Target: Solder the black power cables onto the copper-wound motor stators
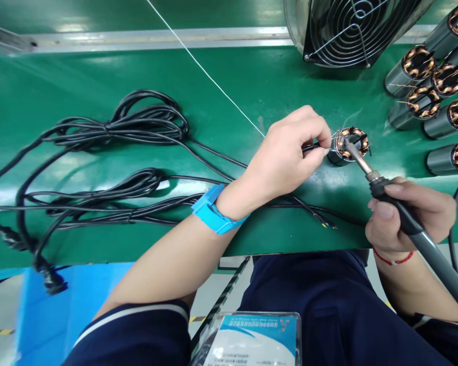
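My right hand (pixel 408 218) is wrapped round a soldering iron (pixel 408 216), whose metal tip touches the copper windings of a motor stator (pixel 351 145) standing upright on the bench. At the stator's left edge, my left hand (pixel 290 150) pinches the end of a black cable (pixel 311 147) between thumb and fingertips. Its thin bare wires meet the winding side near the iron's tip. A thin strand of solder wire (pixel 209 76) runs from the upper left down to my left hand, which hides its end. A blue strap (pixel 218 211) circles my left wrist.
Coiled black power cables (pixel 118 132) lie on the left of the green bench (pixel 229 101), their plugs hanging over the front edge. Stripped cable ends (pixel 324 221) lie below my left hand. A fan with a wire guard (pixel 361 30) stands at the back; several stators (pixel 416 68) stand or lie at right.
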A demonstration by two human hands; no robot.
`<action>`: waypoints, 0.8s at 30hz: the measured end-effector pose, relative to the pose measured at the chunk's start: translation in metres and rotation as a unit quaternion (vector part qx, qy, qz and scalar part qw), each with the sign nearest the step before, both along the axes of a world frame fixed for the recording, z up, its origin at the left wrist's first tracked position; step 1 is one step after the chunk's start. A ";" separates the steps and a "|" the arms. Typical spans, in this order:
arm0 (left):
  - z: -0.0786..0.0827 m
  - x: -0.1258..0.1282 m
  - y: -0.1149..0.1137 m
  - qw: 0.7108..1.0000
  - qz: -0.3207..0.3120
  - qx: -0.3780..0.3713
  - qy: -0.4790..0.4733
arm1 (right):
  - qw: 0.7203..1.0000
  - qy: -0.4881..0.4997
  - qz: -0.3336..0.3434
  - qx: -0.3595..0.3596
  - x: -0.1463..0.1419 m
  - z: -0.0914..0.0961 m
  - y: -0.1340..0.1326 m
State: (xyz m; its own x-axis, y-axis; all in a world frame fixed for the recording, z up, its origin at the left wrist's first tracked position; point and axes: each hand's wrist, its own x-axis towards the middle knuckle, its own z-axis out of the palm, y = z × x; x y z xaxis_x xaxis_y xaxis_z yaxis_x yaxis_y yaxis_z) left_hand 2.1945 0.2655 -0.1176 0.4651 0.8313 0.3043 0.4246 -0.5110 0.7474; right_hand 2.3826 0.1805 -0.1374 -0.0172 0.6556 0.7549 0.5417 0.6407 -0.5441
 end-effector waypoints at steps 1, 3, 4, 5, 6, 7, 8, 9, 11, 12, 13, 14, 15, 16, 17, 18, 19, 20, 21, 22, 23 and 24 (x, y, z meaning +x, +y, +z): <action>0.000 0.000 0.000 1.000 -0.001 -0.001 -0.001 | 1.000 0.002 0.001 -0.005 0.000 0.000 0.001; 0.000 0.000 0.000 1.000 -0.002 -0.001 -0.002 | 1.000 0.002 -0.004 -0.022 0.000 0.002 0.002; -0.001 0.000 0.000 1.000 -0.001 0.001 -0.004 | 1.000 0.001 -0.008 -0.030 -0.001 0.002 0.002; -0.001 0.000 0.000 1.000 0.001 0.003 -0.005 | 0.999 -0.003 -0.012 -0.034 -0.002 0.003 0.002; -0.001 0.000 0.000 1.000 0.004 0.006 -0.005 | 0.999 -0.007 -0.014 -0.035 -0.002 0.003 0.002; -0.001 0.000 0.000 1.000 0.006 0.007 -0.005 | 0.999 -0.008 -0.015 -0.037 -0.003 0.003 0.001; -0.001 0.000 0.000 1.000 0.007 0.008 -0.005 | 0.999 -0.004 -0.015 -0.043 -0.005 0.002 0.001; -0.001 0.001 0.000 1.000 0.006 0.007 -0.005 | 0.999 0.004 -0.013 -0.051 -0.006 0.002 0.001; -0.001 0.001 0.000 1.000 0.006 0.005 -0.006 | 0.997 0.033 -0.005 -0.076 -0.008 0.000 0.000; -0.001 0.001 -0.001 1.000 0.005 0.005 -0.007 | 0.995 0.048 0.000 -0.086 -0.010 -0.001 0.000; -0.001 0.001 -0.001 1.000 0.006 0.006 -0.008 | 0.994 0.059 0.007 -0.090 -0.011 -0.002 0.000; -0.001 0.001 -0.001 1.000 0.007 0.008 -0.009 | 0.994 0.065 0.010 -0.091 -0.011 -0.002 0.000; -0.001 0.001 -0.001 1.000 0.007 0.010 -0.010 | 0.994 0.066 0.007 -0.088 -0.012 -0.002 0.001; -0.001 0.002 -0.001 1.000 0.007 0.012 -0.012 | 0.994 0.063 0.001 -0.085 -0.012 -0.002 0.002; -0.001 0.002 -0.001 1.000 0.006 0.015 -0.013 | 0.995 0.055 -0.008 -0.083 -0.011 -0.002 0.002; -0.001 0.002 -0.001 1.000 0.005 0.017 -0.014 | 0.996 0.042 -0.016 -0.082 -0.010 -0.002 0.003; -0.001 0.002 -0.001 1.000 0.005 0.019 -0.015 | 0.996 0.024 -0.019 -0.082 -0.009 -0.002 0.004; -0.001 0.002 -0.001 1.000 0.005 0.019 -0.016 | 0.996 0.002 -0.018 -0.088 -0.008 -0.002 0.005; -0.001 0.002 -0.001 1.000 0.005 0.018 -0.016 | 0.995 -0.021 -0.014 -0.098 -0.007 -0.001 0.005; -0.001 0.002 -0.001 1.000 0.005 0.018 -0.015 | 0.993 -0.043 -0.012 -0.110 -0.006 -0.001 0.006; -0.001 0.002 -0.001 1.000 0.005 0.018 -0.013 | 0.991 -0.061 -0.011 -0.121 -0.006 0.000 0.005; -0.001 0.002 -0.001 1.000 0.005 0.020 -0.012 | 0.988 -0.077 -0.012 -0.131 -0.006 0.000 0.005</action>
